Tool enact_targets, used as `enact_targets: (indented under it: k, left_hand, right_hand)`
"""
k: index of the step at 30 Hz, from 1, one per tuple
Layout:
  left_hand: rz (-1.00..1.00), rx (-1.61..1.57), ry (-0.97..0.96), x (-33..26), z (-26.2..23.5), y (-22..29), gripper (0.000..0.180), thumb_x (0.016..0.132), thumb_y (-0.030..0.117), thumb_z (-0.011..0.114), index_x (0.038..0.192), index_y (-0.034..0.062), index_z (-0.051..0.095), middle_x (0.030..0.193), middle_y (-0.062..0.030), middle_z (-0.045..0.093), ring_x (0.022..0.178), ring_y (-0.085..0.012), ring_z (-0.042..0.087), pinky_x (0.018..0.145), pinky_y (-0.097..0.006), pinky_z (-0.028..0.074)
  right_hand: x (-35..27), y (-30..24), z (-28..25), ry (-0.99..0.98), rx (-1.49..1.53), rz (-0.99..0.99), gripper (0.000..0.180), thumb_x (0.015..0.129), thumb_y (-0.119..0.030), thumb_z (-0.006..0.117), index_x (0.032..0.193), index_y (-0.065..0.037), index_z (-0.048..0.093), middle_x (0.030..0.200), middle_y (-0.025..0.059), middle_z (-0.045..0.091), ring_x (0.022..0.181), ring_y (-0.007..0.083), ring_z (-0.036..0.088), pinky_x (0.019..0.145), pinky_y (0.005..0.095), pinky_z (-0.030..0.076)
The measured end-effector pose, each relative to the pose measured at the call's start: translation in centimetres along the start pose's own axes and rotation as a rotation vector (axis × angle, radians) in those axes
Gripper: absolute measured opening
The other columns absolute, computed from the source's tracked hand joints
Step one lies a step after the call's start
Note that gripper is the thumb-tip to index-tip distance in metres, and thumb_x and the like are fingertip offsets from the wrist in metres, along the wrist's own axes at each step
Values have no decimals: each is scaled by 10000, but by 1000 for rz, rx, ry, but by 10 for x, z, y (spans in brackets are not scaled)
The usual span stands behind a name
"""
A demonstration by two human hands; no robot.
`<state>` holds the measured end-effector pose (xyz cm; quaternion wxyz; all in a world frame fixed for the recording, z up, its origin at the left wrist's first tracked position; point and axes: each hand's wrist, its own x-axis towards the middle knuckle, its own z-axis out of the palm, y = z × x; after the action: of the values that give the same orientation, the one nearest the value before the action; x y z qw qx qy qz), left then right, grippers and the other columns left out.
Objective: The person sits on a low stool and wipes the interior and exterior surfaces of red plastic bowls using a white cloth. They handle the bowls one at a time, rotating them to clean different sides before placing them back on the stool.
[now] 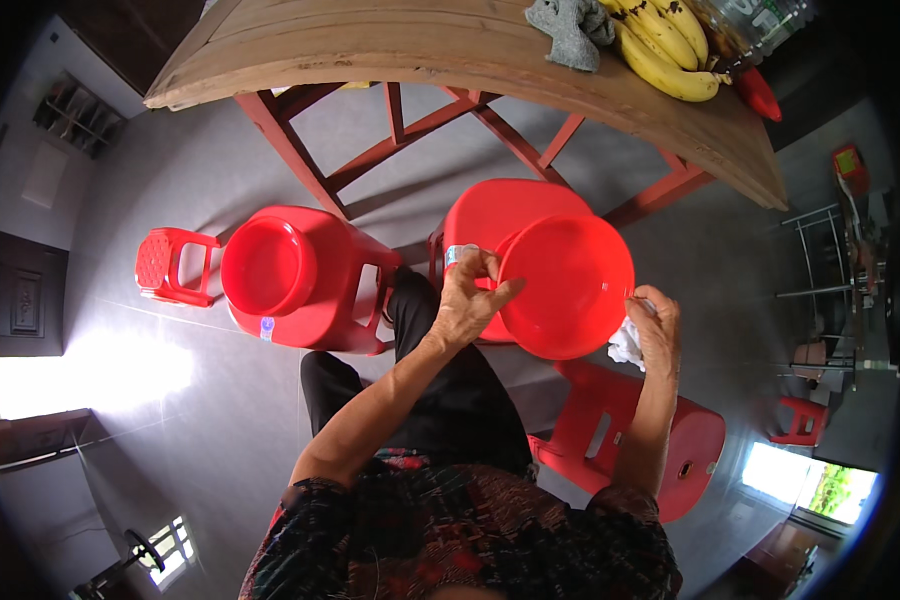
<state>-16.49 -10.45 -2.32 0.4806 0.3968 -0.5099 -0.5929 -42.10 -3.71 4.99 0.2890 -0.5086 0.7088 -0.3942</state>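
Observation:
A round red plastic basin (pixel 567 285) is tilted toward me, its inside facing up, above a red plastic stool (pixel 500 205). My left hand (pixel 467 298) is closed at the basin's left rim, with the thumb reaching over the inside edge. At the right rim, the bent fingers of my right hand (pixel 656 325) grip the edge. A crumpled white cloth (pixel 625 345) hangs beside that hand, bunched under the fingers. Whether the basin's base touches the stool is hidden.
To the left, another red basin (pixel 267 266) sits on a red stool (pixel 335 270), near a small red step stool (pixel 167 265). A wooden table (pixel 370 45) stands ahead with bananas (pixel 667 45) and a grey cloth (pixel 573 30). Another red stool (pixel 685 450) is at my right.

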Motion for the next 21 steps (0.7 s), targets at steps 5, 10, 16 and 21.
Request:
enact_targets:
  k: [5,10,16,21]
  left_hand:
    - [-213,-659,13,-27,-15,35,493,767,0,614,1200,88,398,1050,-11,509,932,-124,516,883,-309,436]
    - [-286,-740,126,-58,-67,30,642,782,4,451,1398,113,309,1203,-66,512,1077,-184,518,931,-352,438]
    - [-68,-355,370,-85,-96,38,636,813,49,431,1430,63,277,1354,-107,422,1242,-222,411,1044,-350,331]
    - [-78,-370,448,-90,-91,25,574,899,148,458,1432,29,282,1418,-107,376,1313,-208,340,1090,-336,255]
  right_hand:
    - [-9,-48,28,-56,185,-56,100,785,-95,647,745,-22,592,592,-39,479,569,34,415,507,235,328]
    - [-7,-68,70,-172,256,-7,153,849,-173,633,802,-49,556,699,-32,500,668,51,442,596,240,383]
    - [-17,-134,121,60,363,-419,188,876,-109,576,1023,-17,502,933,55,513,851,148,527,776,312,460]
    - [-6,-135,204,-59,-180,-1071,315,763,-57,687,1060,-66,580,1083,133,476,963,301,509,804,386,456]
